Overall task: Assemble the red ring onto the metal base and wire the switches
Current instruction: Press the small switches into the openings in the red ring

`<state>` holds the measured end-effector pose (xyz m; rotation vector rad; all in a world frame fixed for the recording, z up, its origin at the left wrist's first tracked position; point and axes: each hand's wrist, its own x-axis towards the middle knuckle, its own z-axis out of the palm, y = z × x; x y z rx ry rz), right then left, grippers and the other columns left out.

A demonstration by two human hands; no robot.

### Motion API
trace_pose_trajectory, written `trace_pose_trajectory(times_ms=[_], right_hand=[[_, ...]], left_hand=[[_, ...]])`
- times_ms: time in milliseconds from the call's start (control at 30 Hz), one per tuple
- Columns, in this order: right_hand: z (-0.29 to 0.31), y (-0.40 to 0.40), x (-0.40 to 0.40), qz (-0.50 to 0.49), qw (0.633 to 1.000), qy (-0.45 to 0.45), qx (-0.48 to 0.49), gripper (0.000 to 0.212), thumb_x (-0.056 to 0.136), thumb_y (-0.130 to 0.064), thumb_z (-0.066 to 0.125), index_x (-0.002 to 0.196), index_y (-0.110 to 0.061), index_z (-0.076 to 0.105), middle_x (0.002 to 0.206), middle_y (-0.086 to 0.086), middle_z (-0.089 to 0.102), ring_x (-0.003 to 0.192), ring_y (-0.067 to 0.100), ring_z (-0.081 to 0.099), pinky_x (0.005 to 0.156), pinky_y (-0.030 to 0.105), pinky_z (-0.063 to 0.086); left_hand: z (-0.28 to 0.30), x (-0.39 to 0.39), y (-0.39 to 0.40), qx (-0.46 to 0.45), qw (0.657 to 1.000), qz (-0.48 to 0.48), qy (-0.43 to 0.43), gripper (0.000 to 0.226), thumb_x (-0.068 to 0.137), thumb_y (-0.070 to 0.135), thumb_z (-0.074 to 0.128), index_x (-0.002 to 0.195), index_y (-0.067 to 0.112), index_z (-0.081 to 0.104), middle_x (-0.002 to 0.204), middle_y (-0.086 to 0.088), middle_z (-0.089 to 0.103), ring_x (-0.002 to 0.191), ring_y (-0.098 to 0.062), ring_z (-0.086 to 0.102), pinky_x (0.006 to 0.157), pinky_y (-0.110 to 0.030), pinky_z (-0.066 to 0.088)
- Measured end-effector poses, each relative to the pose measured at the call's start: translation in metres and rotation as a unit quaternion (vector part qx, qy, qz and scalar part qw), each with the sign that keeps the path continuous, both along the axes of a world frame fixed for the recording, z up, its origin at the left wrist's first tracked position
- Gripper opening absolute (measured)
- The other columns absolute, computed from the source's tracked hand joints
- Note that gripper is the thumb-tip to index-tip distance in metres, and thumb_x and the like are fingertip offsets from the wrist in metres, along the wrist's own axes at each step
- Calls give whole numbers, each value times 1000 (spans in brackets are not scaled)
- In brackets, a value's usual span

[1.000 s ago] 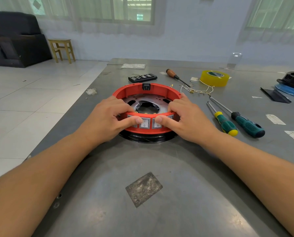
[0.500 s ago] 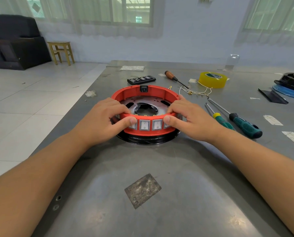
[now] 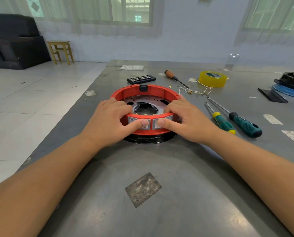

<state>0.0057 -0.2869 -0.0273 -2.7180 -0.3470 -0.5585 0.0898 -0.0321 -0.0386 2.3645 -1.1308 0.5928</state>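
The red ring (image 3: 153,90) sits on the round metal base (image 3: 143,102) in the middle of the grey table, over a black disc (image 3: 149,140). Grey rocker switches (image 3: 155,124) line the ring's near wall, and a black socket (image 3: 143,88) sits in its far wall. My left hand (image 3: 108,122) grips the ring's near left side, thumb pressed on a switch. My right hand (image 3: 189,120) grips the near right side, thumb on the neighbouring switch. Thin white wires (image 3: 194,91) with brass terminals lie loose beyond the ring on the right.
Two green-handled screwdrivers (image 3: 242,123) lie right of the ring. Further back are a wooden-handled screwdriver (image 3: 174,78), a yellow tape roll (image 3: 212,79), a black remote-like block (image 3: 141,79), and black and blue parts (image 3: 289,84) at the far right. The table's left edge (image 3: 71,113) drops to tiled floor.
Both thumbs slid inward along the ring's near wall from its sides onto the two middle switches. The ring stays seated on the base.
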Motion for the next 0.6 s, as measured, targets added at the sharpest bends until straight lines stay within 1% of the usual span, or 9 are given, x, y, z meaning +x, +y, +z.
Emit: trace_pose_trajectory(times_ms=[67, 100, 167, 233, 333, 400, 467, 533, 600], right_hand=[[4, -9, -5, 42, 997, 37, 55, 47, 96, -63, 46, 109, -24, 68, 110, -13, 66, 111, -1, 54, 117, 27, 29], [7, -12, -7, 52, 995, 45, 70, 40, 99, -55, 51, 115, -24, 69, 115, -15, 66, 115, -4, 53, 117, 27, 31], [10, -14, -10, 54, 994, 51, 79, 28, 102, -43, 58, 118, -23, 70, 116, -18, 66, 115, -10, 52, 118, 33, 34], [10, -13, -10, 51, 995, 46, 77, 26, 100, -37, 59, 117, -22, 72, 114, -19, 67, 112, -14, 53, 121, 38, 33], [11, -12, -11, 51, 996, 38, 69, 36, 98, -46, 55, 119, -23, 71, 119, -17, 68, 115, -12, 52, 121, 41, 33], [9, -12, -10, 51, 996, 43, 60, 44, 98, -59, 53, 121, -25, 68, 130, -14, 64, 126, -7, 48, 122, 40, 31], [3, -7, -10, 38, 997, 50, 46, 54, 92, -70, 50, 127, -31, 61, 149, -14, 50, 144, -1, 33, 124, 39, 27], [-8, 0, -12, 11, 998, 45, 51, 68, 85, -77, 53, 138, -35, 49, 165, -16, 22, 154, 4, 9, 126, 42, 19], [-17, 8, -16, -18, 998, 27, 56, 87, 78, -85, 54, 149, -40, 33, 168, -22, -6, 156, 10, -7, 124, 45, 14]], left_hand=[[2, 6, 10, 10, 998, -45, 30, 61, 91, 74, 41, 93, 21, 70, 91, 6, 67, 95, -17, 55, 92, -35, 40], [3, 9, 15, 7, 997, -68, 36, 58, 93, 69, 43, 100, 19, 73, 96, 5, 69, 98, -17, 57, 94, -33, 41], [4, 11, 20, -2, 995, -88, 37, 53, 96, 62, 45, 105, 19, 74, 98, 6, 70, 98, -16, 59, 91, -23, 42], [5, 10, 20, -5, 996, -84, 38, 53, 95, 62, 45, 105, 19, 75, 95, 7, 70, 95, -15, 59, 87, -17, 40], [5, 10, 18, -4, 996, -73, 45, 53, 94, 63, 46, 105, 21, 75, 95, 9, 69, 96, -13, 58, 88, -14, 38], [3, 10, 18, -11, 996, -72, 51, 53, 94, 64, 46, 103, 21, 75, 97, 8, 69, 98, -12, 57, 91, -16, 39], [0, 9, 17, -15, 996, -78, 45, 52, 94, 64, 48, 106, 20, 74, 101, 7, 69, 102, -13, 58, 95, -27, 42], [-3, 10, 17, -16, 996, -88, 27, 51, 95, 62, 50, 115, 21, 73, 115, 6, 69, 115, -14, 58, 107, -38, 42], [-4, 13, 20, -25, 996, -78, 34, 55, 96, 63, 49, 128, 24, 69, 135, 6, 64, 136, -12, 49, 124, -45, 29]])
